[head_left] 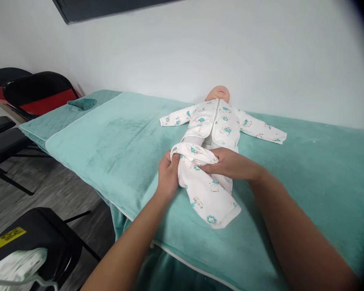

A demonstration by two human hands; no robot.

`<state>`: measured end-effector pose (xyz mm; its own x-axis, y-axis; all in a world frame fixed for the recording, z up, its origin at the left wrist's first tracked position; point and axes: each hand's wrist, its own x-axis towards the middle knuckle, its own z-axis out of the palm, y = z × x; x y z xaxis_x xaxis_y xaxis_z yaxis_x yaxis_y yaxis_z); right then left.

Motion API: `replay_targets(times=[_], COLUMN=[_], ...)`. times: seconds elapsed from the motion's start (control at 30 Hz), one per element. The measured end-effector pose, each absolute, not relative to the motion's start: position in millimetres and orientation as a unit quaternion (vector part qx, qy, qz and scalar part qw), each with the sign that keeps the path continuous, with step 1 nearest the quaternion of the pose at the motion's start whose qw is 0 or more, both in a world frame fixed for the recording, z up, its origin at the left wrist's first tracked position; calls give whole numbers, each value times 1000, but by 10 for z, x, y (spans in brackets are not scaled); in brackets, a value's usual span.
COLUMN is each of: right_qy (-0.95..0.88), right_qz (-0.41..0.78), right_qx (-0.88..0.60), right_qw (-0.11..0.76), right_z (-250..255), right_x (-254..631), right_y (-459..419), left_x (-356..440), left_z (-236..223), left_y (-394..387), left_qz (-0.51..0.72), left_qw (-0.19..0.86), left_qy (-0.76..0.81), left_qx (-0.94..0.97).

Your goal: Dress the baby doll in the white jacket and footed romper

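Observation:
A baby doll (220,93) lies on its back on the green padded bed, its head by the wall. It wears a white printed baby jacket (227,125), with the sleeves spread to both sides. White baby pants (210,194) with the same animal print lie bunched over its legs, one leg end pointing toward me. My left hand (169,173) grips the waistband's left side, thumb on the outer cloth. At the right side of the waistband, my right hand (227,163) pinches the cloth. The doll's feet are hidden in or under the fabric.
The green bed cover (109,133) stretches left to a face hole (81,104). Black folding chairs (42,93) with red backs stand beyond its left end. A nearer black chair (45,230) at lower left carries a white cloth (18,264). The white wall borders the far side.

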<state>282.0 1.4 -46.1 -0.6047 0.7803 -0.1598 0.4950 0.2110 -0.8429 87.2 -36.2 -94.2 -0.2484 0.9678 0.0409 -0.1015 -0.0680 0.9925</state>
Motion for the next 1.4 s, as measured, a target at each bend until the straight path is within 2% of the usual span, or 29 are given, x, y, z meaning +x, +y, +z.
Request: replay_targets(times=[0.2,0.43,0.6,0.77,0.97,1.17,1.4], right_qy=[-759,-815,-816,-815,-807,-793,-771], right_qz=[485,326,236,233,236,259,243], right_qx=[-413,-451,-491,-495,-499,-501,-512], right_qw=[137,158,191,191,211,231,290], right_z=[-429,-476,-514,-520,-532,-527,-599], right_x=[2850,2677,2557,2541,2562,2577,2561], right_y=[18,-24,-52,-43,-43,-76,-40], left_x=[844,871,826,693,652,666,643], left_z=[-908,-970,-993,-981,-937,-981,-1020], left_y=[11,477,342,-215,-734,-542,-25], left_qz=[584,564,570,565,457,470,500], left_qw=[393,390,343,321,407,399,298], left_qy=[534,491,515,612,580,564,544], left_qx=[469,537,541,451,537,550,604])
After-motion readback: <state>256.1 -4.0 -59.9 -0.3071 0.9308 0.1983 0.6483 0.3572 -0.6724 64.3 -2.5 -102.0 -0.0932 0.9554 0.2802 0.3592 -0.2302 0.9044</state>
